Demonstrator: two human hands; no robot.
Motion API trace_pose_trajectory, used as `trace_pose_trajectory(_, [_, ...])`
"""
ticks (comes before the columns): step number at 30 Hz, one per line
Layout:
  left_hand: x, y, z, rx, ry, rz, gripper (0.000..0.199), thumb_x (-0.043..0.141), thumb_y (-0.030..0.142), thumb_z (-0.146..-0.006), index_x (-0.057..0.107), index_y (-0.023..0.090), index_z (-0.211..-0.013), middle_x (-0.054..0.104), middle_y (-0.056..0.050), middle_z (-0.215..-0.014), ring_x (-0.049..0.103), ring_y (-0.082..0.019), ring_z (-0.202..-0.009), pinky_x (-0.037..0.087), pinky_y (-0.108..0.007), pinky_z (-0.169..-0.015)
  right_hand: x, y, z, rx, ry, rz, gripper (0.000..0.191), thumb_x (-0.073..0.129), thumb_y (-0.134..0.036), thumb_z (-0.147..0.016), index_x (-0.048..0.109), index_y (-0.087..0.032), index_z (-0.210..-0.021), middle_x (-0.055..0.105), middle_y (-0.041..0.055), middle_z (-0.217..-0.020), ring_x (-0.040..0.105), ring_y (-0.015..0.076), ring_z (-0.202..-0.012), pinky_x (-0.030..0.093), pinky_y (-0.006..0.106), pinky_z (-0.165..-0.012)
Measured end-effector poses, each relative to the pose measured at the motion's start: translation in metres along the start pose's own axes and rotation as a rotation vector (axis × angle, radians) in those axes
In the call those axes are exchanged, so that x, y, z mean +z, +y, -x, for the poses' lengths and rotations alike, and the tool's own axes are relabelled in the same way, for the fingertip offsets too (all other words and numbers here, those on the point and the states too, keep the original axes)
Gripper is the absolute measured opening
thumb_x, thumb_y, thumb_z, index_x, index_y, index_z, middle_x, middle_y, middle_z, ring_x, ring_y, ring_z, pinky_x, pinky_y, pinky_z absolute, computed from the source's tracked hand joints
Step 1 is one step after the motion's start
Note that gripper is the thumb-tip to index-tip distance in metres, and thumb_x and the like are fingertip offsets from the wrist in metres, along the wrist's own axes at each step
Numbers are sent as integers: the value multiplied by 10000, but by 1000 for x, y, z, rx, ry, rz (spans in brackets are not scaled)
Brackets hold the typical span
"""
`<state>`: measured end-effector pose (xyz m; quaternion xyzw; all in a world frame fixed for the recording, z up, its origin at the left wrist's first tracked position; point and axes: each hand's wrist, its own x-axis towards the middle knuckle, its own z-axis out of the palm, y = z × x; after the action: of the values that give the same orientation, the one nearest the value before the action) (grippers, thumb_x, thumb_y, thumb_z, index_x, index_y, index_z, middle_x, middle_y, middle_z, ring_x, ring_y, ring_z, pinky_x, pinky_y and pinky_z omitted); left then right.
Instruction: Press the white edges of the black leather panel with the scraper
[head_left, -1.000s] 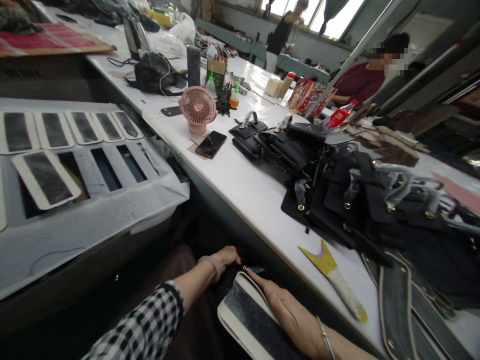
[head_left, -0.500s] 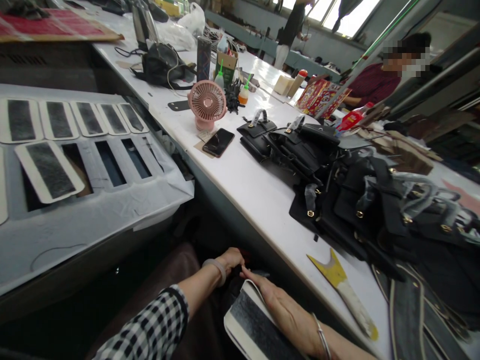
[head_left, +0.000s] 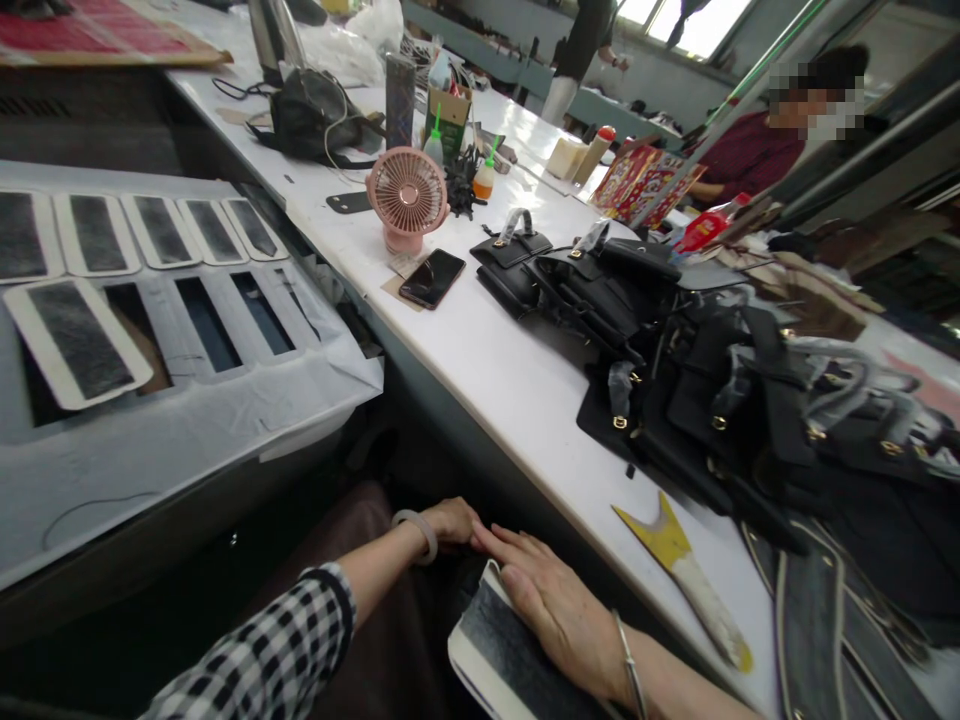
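Below the near edge of the white counter (head_left: 487, 370), over the person's lap, lies a dark piece with a pale border (head_left: 501, 638), its lower end cut off by the bottom of the view. The right hand (head_left: 555, 590) rests across its upper side, fingers stretched out together past the far end; whether anything is pinched beneath them cannot be told. The left hand (head_left: 451, 522) meets those fingertips, its own fingers curled and turned out of sight, so what it grasps, if anything, cannot be told either.

The piece looks light and leather-like, probably springy rather than limp, since its edge seems to curve without collapsing. Its dark face may slide a little under the palm and would likely mark if scraped. The pale border appears the safer place to hold, thumb on one side and fingers on the other.

Similar bordered panels (head_left: 78, 340) lie on the lower surface at left, while black bags (head_left: 660, 400) and a yellow-forked tool (head_left: 667, 545) lie on the counter.
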<state>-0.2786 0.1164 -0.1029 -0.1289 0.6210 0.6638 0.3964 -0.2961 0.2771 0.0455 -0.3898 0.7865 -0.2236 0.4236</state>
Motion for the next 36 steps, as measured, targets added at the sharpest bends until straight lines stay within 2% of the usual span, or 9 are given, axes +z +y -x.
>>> trace_pose_trajectory(4, [-16, 59, 34, 82, -7, -257, 358, 603, 470, -879, 680, 121, -859, 669, -32, -879, 626, -186, -813, 504, -327, -752, 0, 3, 17, 40, 30, -17, 542, 164, -488, -1020, 316, -263, -1489, 384, 18, -1501, 335, 245, -1381, 247, 479, -1151])
trace_pose_trajectory(7, [-7, 102, 60, 122, -159, -386, 492, 582, 594, -822, 748, 140, -916, 695, -33, -779, 616, -161, -675, 478, -262, -634, -1, 4, 35, 48, 50, -28, 548, 164, -474, -1020, 302, -242, -1497, 436, 58, -1468, 417, 263, -1324, 306, 464, -1113])
trace_pose_trajectory(10, [9, 124, 78, 136, -230, -552, 337, 730, 462, -701, 783, 159, -839, 677, -5, -657, 563, -142, -610, 423, -228, -566, -2, 8, 58, 106, 32, -58, 561, 167, -491, -1014, 300, -241, -1498, 454, 71, -1453, 451, 285, -1297, 302, 484, -1110])
trace_pose_trajectory(12, [16, 129, 83, 133, -241, -635, 262, 749, 383, -669, 792, 183, -833, 682, 9, -641, 556, -142, -616, 418, -223, -573, -3, 14, 76, 172, 1, -92, 570, 154, -519, -1007, 274, -268, -1504, 417, 45, -1480, 410, 294, -1330, 257, 515, -1131])
trace_pose_trajectory(17, [15, 130, 85, 105, -298, -734, 284, 711, 393, -695, 794, 188, -875, 726, -4, -721, 593, -154, -651, 434, -212, -589, 1, 39, 126, 264, -30, -168, 538, 171, -555, -995, 276, -363, -1486, 395, -39, -1487, 394, 282, -1344, 208, 551, -1147])
trace_pose_trajectory(21, [16, 140, 86, 120, -335, -823, 246, 692, 351, -713, 795, 194, -873, 708, 13, -683, 573, -139, -625, 413, -191, -577, 4, 54, 148, 303, -42, -201, 524, 215, -554, -990, 322, -366, -1467, 404, -38, -1478, 401, 298, -1339, 185, 571, -1149])
trace_pose_trajectory(29, [31, 156, 89, 160, -360, -986, 203, 657, 351, -754, 789, 198, -769, 514, 47, -496, 440, -98, -493, 331, -190, -480, -15, 34, 120, 200, -64, -175, 496, 219, -433, -1010, 306, -312, -1483, 428, 30, -1465, 459, 304, -1299, 293, 574, -1091])
trace_pose_trajectory(33, [43, 155, 83, 184, -325, -1098, 212, 677, 420, -741, 789, 248, -796, 519, 49, -500, 468, -107, -493, 316, -204, -476, -9, 25, 96, 180, 6, -147, 483, 262, -416, -1002, 325, -331, -1473, 500, 87, -1402, 530, 355, -1221, 350, 617, -1011])
trace_pose_trajectory(36, [50, 152, 79, 185, -287, -1183, 254, 687, 474, -717, 784, 241, -739, 524, 35, -472, 483, -130, -470, 294, -221, -429, -3, 22, 82, 206, 94, -218, 459, 390, -416, -961, 434, -356, -1414, 569, 111, -1326, 581, 403, -1138, 381, 645, -946])
